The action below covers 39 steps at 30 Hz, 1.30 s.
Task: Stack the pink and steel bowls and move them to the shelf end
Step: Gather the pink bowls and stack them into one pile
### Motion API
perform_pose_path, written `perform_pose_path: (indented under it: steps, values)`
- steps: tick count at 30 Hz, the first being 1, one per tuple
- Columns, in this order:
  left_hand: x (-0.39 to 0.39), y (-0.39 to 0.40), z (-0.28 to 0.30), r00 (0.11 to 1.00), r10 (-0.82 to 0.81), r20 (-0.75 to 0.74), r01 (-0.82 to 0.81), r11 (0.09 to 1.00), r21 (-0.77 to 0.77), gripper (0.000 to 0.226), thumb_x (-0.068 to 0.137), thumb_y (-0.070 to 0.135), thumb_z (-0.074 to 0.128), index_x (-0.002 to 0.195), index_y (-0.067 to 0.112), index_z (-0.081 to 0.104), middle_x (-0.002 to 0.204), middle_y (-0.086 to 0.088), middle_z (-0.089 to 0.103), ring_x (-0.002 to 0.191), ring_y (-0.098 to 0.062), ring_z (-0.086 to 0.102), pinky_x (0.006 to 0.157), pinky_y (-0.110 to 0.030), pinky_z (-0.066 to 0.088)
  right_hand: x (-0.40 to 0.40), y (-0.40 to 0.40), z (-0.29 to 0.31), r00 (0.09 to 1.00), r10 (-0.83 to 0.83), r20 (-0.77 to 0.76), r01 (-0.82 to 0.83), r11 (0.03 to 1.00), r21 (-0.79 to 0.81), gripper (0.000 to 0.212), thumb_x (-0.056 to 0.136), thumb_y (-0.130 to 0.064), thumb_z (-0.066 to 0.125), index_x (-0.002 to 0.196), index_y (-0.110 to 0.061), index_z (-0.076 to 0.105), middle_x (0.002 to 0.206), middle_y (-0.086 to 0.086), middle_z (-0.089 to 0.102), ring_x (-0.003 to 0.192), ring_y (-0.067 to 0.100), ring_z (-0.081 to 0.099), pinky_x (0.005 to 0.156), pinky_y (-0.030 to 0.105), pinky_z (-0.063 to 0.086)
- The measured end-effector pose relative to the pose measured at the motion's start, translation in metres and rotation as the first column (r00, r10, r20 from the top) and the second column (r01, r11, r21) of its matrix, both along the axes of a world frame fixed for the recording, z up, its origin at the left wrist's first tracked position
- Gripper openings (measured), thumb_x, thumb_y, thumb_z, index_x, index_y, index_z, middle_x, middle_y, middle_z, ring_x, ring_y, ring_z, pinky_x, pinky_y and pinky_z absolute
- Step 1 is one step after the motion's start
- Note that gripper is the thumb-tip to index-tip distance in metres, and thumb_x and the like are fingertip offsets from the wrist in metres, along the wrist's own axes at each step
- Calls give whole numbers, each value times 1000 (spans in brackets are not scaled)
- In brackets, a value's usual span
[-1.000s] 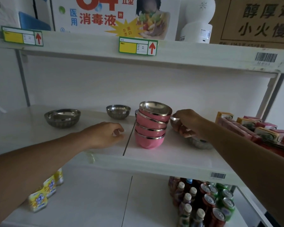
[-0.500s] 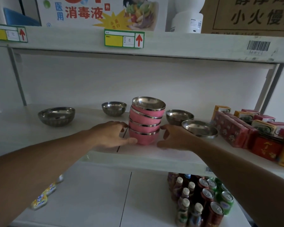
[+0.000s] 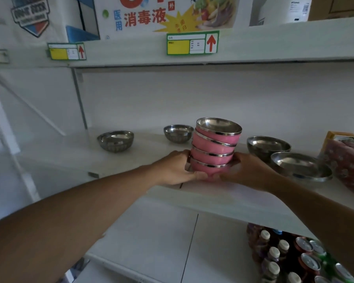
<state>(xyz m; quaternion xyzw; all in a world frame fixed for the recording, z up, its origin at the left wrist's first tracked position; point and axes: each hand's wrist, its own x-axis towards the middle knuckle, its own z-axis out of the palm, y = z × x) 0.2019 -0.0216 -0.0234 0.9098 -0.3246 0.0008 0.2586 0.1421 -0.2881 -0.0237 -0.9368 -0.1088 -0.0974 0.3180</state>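
The pink stack (image 3: 214,149) stands tilted on the middle shelf (image 3: 223,193), near its front edge. The left hand (image 3: 177,169) and right hand (image 3: 246,172) cup its bottom bowl from either side, fingers curled underneath. Steel bowls (image 3: 268,146) sit around.

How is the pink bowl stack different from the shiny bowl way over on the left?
The pink bowl stack is four bowls nested together, pink outside with steel rims; the far-left steel bowl is single and all silver. The stack leans slightly and is gripped at its base by the left hand and right hand; the far-left steel bowl sits untouched and level on the shelf. Both have shiny metal insides and face up.
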Motion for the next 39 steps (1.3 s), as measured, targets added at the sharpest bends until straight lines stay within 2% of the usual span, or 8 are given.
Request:
perform_pose_path:
  steps: [7, 10, 12, 19, 26, 31, 35, 39]
  values:
    - [-6, 52, 12, 992, 123, 3, -123, 992, -6, 103, 72, 96, 69, 152, 33, 54, 145, 16, 64, 131, -5, 59, 110, -28, 48, 26, 47, 15, 961, 240, 138, -254, 963, 91, 51, 67, -55, 96, 110, -51, 68, 106, -26, 76, 97, -4, 73, 74, 9, 57]
    - [-5, 84, 13, 986, 163, -23, -163, 987, 3, 101, 78, 89, 73, 158, 31, 51, 155, 13, 61, 141, -8, 57, 121, -41, 48, 44, 73, 11, 961, 256, 102, -263, 963, 52, 57, 63, -68, 92, 110, -47, 68, 106, -18, 77, 99, -3, 72, 83, 23, 61]
    - [-7, 105, 15, 986, 159, -44, -160, 987, -14, 97, 82, 84, 75, 159, 32, 51, 156, 14, 61, 143, -7, 57, 122, -43, 47, 53, 91, 9, 960, 268, 84, -271, 962, 18, 54, 59, -75, 86, 103, -54, 62, 102, -26, 72, 96, -15, 65, 79, 16, 55]
    - [-15, 170, 18, 988, 151, -39, -153, 987, -52, 43, 93, 61, 80, 123, 80, 56, 128, 51, 62, 121, 23, 57, 96, 2, 42, 71, 161, 8, 951, 306, 48, -306, 952, -10, 77, 64, -70, 87, 124, -25, 70, 114, -8, 75, 105, 13, 70, 96, 42, 60]
    - [0, 216, 5, 967, 245, -65, -250, 964, -87, 84, 75, 83, 80, 146, 42, 59, 142, 21, 69, 133, 2, 61, 121, -40, 47, 83, 209, 5, 959, 281, -23, -281, 960, -7, 83, 59, -79, 84, 126, -32, 70, 118, -10, 75, 107, 12, 68, 101, 41, 57]
    - [22, 239, -4, 970, 230, -80, -236, 968, -88, 74, 82, 76, 82, 147, 48, 58, 141, 25, 69, 131, 5, 63, 116, -37, 52, 95, 232, 0, 969, 242, -42, -243, 970, -9, 85, 53, -83, 83, 122, -36, 72, 115, -14, 76, 105, 7, 68, 99, 38, 58]
    - [37, 251, -6, 979, 187, -81, -193, 977, -85, 58, 82, 78, 81, 132, 77, 52, 136, 45, 63, 125, 19, 58, 97, -8, 48, 109, 246, -7, 985, 167, -52, -168, 986, -19, 84, 52, -86, 79, 119, -37, 70, 110, -16, 75, 99, 5, 68, 93, 36, 60]
    - [51, 257, -8, 981, 172, -89, -183, 974, -134, 62, 74, 85, 79, 130, 70, 55, 133, 50, 61, 125, 23, 56, 106, -20, 47, 117, 258, -11, 995, 74, -63, -75, 997, -5, 82, 48, -91, 76, 114, -43, 69, 103, -22, 73, 92, -1, 67, 83, 29, 60]
